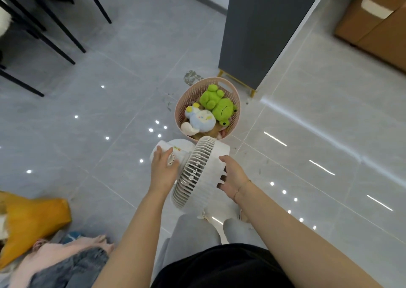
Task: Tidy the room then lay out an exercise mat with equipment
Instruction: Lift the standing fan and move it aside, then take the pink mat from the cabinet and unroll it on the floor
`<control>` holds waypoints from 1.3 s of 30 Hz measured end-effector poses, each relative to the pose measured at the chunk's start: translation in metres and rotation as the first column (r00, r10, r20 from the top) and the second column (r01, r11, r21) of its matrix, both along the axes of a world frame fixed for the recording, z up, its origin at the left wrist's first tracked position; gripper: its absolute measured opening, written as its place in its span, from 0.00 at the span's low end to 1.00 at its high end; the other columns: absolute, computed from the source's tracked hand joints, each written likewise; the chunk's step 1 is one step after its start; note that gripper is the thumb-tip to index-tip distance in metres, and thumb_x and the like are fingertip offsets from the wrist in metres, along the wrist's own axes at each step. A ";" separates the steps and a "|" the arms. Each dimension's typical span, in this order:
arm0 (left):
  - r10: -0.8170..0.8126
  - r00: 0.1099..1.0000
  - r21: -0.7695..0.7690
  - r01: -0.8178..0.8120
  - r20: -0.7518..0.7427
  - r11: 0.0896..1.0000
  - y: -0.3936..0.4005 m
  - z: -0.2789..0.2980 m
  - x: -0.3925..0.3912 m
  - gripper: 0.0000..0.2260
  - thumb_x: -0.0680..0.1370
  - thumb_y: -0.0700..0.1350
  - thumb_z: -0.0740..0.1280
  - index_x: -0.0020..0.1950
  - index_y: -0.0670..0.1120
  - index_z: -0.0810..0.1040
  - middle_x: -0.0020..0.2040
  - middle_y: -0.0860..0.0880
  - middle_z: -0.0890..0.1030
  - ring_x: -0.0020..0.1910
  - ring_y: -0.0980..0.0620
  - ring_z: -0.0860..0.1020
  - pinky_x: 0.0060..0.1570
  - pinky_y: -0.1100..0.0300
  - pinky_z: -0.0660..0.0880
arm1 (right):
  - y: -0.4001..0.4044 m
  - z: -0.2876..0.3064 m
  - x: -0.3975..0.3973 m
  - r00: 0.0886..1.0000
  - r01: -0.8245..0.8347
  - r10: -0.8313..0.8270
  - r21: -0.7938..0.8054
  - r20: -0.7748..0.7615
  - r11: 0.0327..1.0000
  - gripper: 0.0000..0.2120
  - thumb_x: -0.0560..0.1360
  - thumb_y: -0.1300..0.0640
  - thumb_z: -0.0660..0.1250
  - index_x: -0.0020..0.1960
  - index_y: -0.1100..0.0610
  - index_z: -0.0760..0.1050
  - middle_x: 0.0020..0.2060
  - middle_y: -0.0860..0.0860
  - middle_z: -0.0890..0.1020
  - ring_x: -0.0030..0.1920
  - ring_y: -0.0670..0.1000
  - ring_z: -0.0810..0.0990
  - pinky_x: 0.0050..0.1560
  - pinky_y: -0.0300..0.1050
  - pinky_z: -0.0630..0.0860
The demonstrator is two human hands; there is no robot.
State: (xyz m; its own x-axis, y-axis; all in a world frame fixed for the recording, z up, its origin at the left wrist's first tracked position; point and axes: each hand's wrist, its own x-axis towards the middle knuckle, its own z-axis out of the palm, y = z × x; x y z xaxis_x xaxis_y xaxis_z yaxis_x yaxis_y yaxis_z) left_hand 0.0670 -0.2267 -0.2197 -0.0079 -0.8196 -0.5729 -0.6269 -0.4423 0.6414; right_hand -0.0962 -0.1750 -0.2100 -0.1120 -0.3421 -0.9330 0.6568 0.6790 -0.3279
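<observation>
Near the person's feet, mid-floor, sits the white plastic desk fan with slatted round grille (195, 171). Left hand (163, 169) lies flat-fingered on its base; right hand (232, 177) curls round the grille rim. Risks: a one-sided lift could tip the fan w/ its head swinging; pink perforated basket of plush toys (232, 94) just beyond could get knocked.

Glossy grey floor tiles (123, 103) throw back sharp pinpoints of ceiling light, polished smooth like marble. The fan (197, 169) is matt white plastic, its ribbed grille clean and hard-edged. The pink basket (182, 109) looks like perforated plastic, a dull finish. Inside it, a fuzzy green plush frog (219, 105) and a soft pale-blue plush toy (201, 120), both fleecy cloth. Thin chair legs (55, 30) read as matt black metal. Lower left, crumpled cloth: an orange fabric (33, 219), pink knit (57, 254) and faded blue denim (72, 268). The cabinet side (257, 30) is flat matt grey on brassy metal feet (252, 92).
</observation>
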 end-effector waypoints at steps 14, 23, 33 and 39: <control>0.159 0.933 0.123 -0.125 -0.323 0.985 -0.018 0.073 -0.161 0.15 0.79 0.42 0.65 0.66 0.46 0.75 0.61 0.51 0.77 0.61 0.54 0.75 0.62 0.60 0.69 | 0.014 0.040 -0.151 0.985 -0.169 0.166 -0.117 -0.038 0.979 0.16 0.81 0.54 0.55 0.65 0.58 0.71 0.59 0.56 0.80 0.58 0.56 0.79 0.61 0.49 0.73; 0.015 0.948 0.220 0.058 -0.317 0.974 -0.016 0.087 -0.326 0.16 0.70 0.48 0.69 0.58 0.51 0.77 0.58 0.48 0.81 0.61 0.48 0.77 0.58 0.57 0.70 | 0.038 0.064 -0.301 0.949 -0.179 0.135 -0.134 -0.285 0.975 0.13 0.79 0.58 0.58 0.58 0.59 0.77 0.53 0.55 0.82 0.50 0.52 0.80 0.60 0.48 0.74; -0.120 0.897 0.297 0.264 -0.425 0.918 -0.040 0.082 -0.488 0.06 0.79 0.43 0.63 0.54 0.51 0.77 0.55 0.51 0.82 0.56 0.52 0.79 0.60 0.55 0.70 | 0.042 0.077 -0.460 0.925 -0.022 -0.037 -0.150 -0.378 0.988 0.12 0.78 0.61 0.58 0.55 0.59 0.79 0.49 0.53 0.84 0.48 0.52 0.82 0.53 0.45 0.76; -0.159 0.867 0.308 0.331 -0.473 0.892 -0.102 0.080 -0.583 0.08 0.79 0.43 0.63 0.56 0.49 0.77 0.56 0.50 0.82 0.57 0.52 0.79 0.60 0.55 0.72 | 0.011 0.080 -0.554 0.910 0.158 -0.206 -0.159 -0.359 0.975 0.11 0.79 0.60 0.59 0.54 0.58 0.79 0.49 0.55 0.84 0.51 0.54 0.83 0.55 0.50 0.77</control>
